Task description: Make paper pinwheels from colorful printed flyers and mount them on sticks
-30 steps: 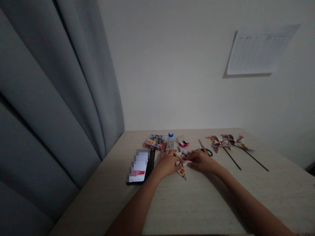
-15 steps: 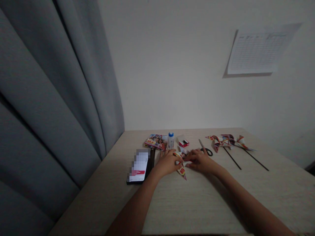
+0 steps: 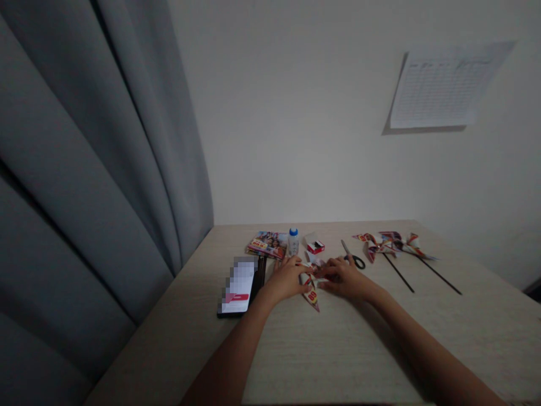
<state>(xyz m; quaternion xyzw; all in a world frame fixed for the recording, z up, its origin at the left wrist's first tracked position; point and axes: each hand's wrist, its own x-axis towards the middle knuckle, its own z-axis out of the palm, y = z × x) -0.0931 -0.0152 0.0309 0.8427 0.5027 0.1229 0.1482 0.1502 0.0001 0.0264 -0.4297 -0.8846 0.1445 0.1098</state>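
Between my two hands lies a paper pinwheel (image 3: 311, 296) of printed, colourful paper, its blades partly curled toward the middle. My left hand (image 3: 288, 278) grips its left side, fingers bent over the paper. From the right, my right hand (image 3: 343, 276) pinches the paper near the centre; its fingertips partly hide the folds. Just beyond my right hand are scissors (image 3: 358, 261) with black handles. A small red-and-white box (image 3: 315, 247) stands open behind the pinwheel, beside a glue bottle (image 3: 293, 242) with a blue cap.
Two finished-looking pinwheels on black sticks (image 3: 397, 272) lie at the right. A stack of printed leaflets (image 3: 267, 245) sits at the back left, with a phone (image 3: 237, 287) and dark sticks (image 3: 262, 272) nearer. A grey curtain (image 3: 169, 169) borders the table's left side.
The paper between my hands has shifted slightly, and its upper left blade now appears more folded in toward the centre. Both hands stay in nearly the same place.
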